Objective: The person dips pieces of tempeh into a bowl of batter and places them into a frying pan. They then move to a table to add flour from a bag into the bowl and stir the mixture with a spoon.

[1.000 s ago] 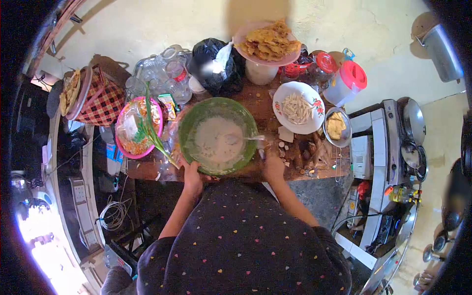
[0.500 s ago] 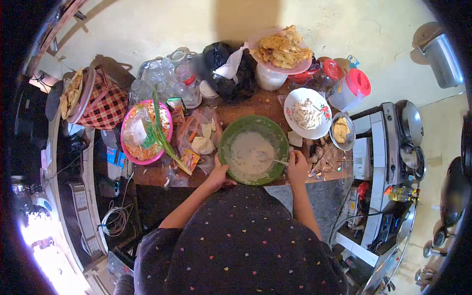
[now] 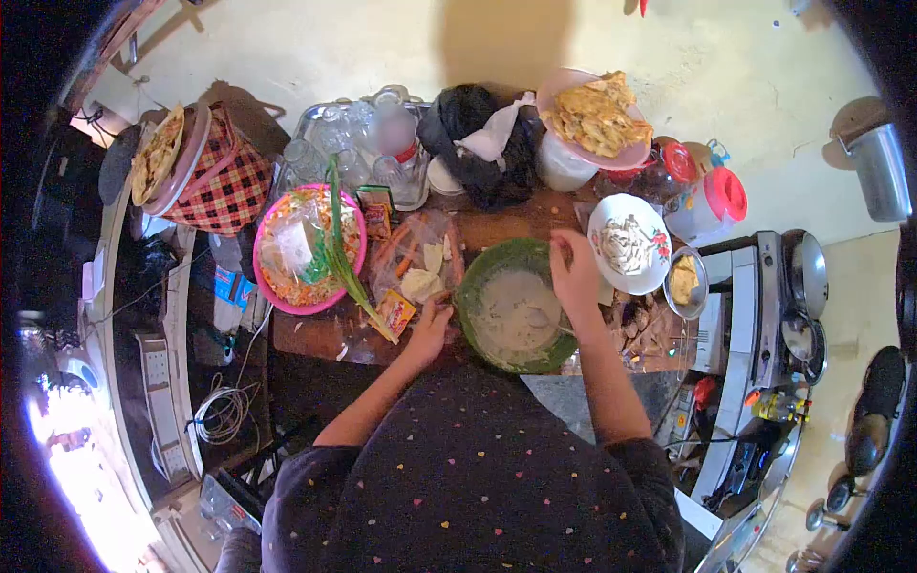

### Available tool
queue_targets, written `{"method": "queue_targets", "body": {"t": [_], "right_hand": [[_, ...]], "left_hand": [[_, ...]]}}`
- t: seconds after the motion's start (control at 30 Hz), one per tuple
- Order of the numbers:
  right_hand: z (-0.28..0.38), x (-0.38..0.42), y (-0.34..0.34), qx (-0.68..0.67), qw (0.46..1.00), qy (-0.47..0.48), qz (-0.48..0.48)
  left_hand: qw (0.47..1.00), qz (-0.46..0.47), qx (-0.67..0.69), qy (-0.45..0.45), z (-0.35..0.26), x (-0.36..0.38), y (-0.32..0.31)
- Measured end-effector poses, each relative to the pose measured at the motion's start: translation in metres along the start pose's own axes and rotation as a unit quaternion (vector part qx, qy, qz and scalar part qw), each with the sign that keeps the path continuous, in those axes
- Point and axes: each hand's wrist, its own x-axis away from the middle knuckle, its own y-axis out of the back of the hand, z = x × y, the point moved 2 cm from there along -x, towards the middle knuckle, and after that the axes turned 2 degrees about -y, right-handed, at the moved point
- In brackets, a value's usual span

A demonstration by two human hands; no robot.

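Green bowl, right hand over rim, left hand seemingly beside

1 checkered bag stands near glassware; 1 metal container hangs on the wall.

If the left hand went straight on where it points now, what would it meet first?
Most likely the left hand would meet the green bowl first, though depth is unclear.

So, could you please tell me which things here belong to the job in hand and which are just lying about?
Likely in the job:
green bowl, beside the left hand
pale mix inside it
spoon, in the mix
perhaps white plate, beside the right hand

Apparently just lying about:
black bag
glasses
checked basket
jug
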Motion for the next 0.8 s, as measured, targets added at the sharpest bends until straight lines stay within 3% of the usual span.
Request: {"method": "queue_targets", "body": {"t": [0.07,0.13,0.17,0.2,0.27,0.47,0.57,0.6,0.73,0.8], "right_hand": [[0.019,-0.037,-0.027,-0.049,0.997,-0.021,0.061],[0.018,-0.07,-0.064,-0.089,0.995,-0.006,0.044],[0.015,-0.09,-0.081,-0.077,0.995,-0.024,0.054],[0.011,-0.11,-0.097,-0.066,0.995,-0.042,0.064],[0.0,-0.143,-0.123,-0.011,0.998,-0.042,0.042],[-0.037,-0.205,-0.169,-0.003,0.991,-0.134,0.009],[-0.031,-0.213,-0.166,-0.036,0.992,-0.121,-0.021],[-0.03,-0.213,-0.163,0.012,0.999,-0.045,-0.015],[-0.077,-0.227,-0.195,-0.159,0.966,-0.172,0.107],[-0.059,-0.216,-0.18,-0.242,0.931,-0.238,0.136]], "left_hand": [[0.999,-0.015,-0.011,-0.032,-0.008,0.01,0.005],[0.997,-0.019,-0.024,-0.07,-0.007,0.017,0.011],[0.995,-0.02,-0.03,-0.088,-0.008,0.021,0.014],[0.996,-0.027,-0.062,-0.051,-0.017,0.028,0.016],[0.995,-0.022,-0.04,-0.093,-0.005,0.029,0.023],[0.993,-0.026,-0.012,-0.118,-0.004,0.039,0.038],[0.991,-0.028,-0.038,-0.123,-0.003,0.039,0.047],[0.99,-0.028,-0.048,-0.129,-0.003,0.038,0.05],[0.994,-0.027,-0.02,-0.102,-0.013,0.037,0.05],[0.996,-0.028,-0.014,-0.08,-0.021,0.036,0.049]]}}
